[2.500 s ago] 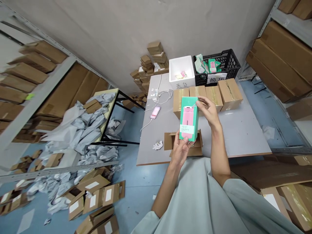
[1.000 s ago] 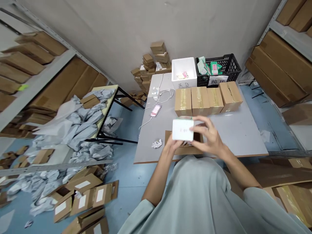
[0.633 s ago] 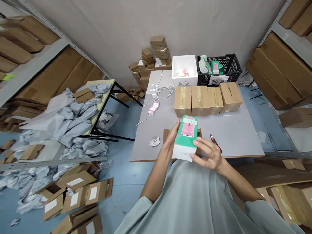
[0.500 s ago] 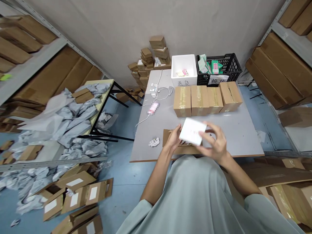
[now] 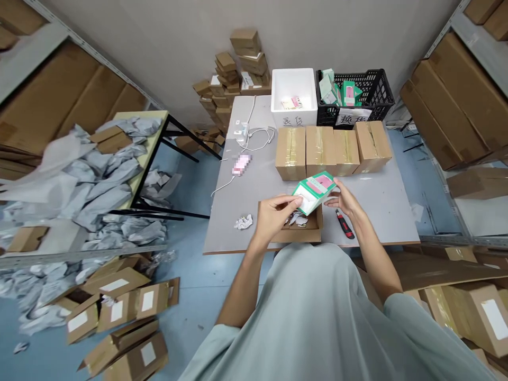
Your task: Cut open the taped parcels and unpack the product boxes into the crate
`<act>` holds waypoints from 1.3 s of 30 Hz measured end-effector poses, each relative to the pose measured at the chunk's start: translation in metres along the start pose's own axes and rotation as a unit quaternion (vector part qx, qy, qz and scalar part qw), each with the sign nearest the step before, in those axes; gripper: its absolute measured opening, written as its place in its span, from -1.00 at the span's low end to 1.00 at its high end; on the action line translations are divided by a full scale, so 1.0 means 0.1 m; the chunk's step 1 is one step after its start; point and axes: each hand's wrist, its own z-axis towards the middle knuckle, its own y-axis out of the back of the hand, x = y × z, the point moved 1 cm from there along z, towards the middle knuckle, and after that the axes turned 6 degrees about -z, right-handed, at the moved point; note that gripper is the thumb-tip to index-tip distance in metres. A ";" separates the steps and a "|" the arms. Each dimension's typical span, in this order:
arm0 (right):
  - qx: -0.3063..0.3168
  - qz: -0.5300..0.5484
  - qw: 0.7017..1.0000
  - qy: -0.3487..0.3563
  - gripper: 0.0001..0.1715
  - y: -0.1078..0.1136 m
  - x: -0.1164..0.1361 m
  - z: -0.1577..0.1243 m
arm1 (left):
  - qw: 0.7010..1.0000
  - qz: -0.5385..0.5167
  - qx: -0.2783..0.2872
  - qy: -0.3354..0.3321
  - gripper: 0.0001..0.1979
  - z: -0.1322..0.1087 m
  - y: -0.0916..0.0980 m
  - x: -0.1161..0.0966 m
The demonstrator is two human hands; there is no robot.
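A small green and white box with a pink panel (image 5: 316,189) is held tilted above the table between my two hands. My left hand (image 5: 273,214) pinches its near left end, where a white face shows. At the far right end, the thumb and fingers of my right hand (image 5: 344,200) close on the box. Beneath it lies an open cardboard box (image 5: 297,236), partly hidden, with crumpled paper (image 5: 298,218) inside. A red and black utility knife (image 5: 344,224) rests on the table by my right wrist.
Several taped cartons (image 5: 291,153) stand in a row behind my hands. Beyond them are a white foam bin (image 5: 294,117) and a black crate (image 5: 367,98) with green boxes. A crumpled paper ball (image 5: 243,221) and white cable (image 5: 257,138) lie at left.
The small box has been turned from a plain white face to its green and pink side. My right hand has shifted to its far right end, and the utility knife now shows.
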 end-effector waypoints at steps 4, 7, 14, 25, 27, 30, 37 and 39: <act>0.065 0.052 0.988 -0.127 -0.52 -0.13 -0.20 -0.12 | 0.992 0.078 0.036 -0.098 -0.70 0.16 -0.05 -0.21; 0.128 0.128 0.964 -0.197 -0.45 -0.23 -0.31 -0.26 | 0.976 0.144 0.061 -0.155 -0.70 0.33 -0.16 -0.36; 0.271 0.275 0.882 -0.269 -0.25 -0.46 -0.54 -0.54 | 0.943 0.228 0.097 -0.221 -0.75 0.72 -0.59 -0.55; 0.139 0.259 0.944 -0.151 -0.52 -0.17 -0.36 -0.38 | 0.973 0.108 0.054 -0.196 -0.70 0.30 -0.37 -0.32; 0.088 0.199 0.974 -0.057 -0.61 -0.06 -0.24 -0.36 | 0.988 0.063 0.005 -0.144 -0.66 0.12 -0.21 -0.15; 0.017 0.090 0.988 0.123 -0.51 0.09 -0.04 -0.34 | 0.995 -0.074 -0.072 0.000 -0.50 -0.11 -0.03 0.24; -0.011 -0.088 0.949 0.304 -0.24 0.13 0.40 -0.32 | 0.898 -0.344 -0.042 0.270 -0.36 -0.38 -0.14 0.97; 0.007 -0.100 0.944 0.314 -0.23 0.11 0.44 -0.35 | 0.868 -0.392 -0.017 0.305 -0.44 -0.44 -0.20 1.05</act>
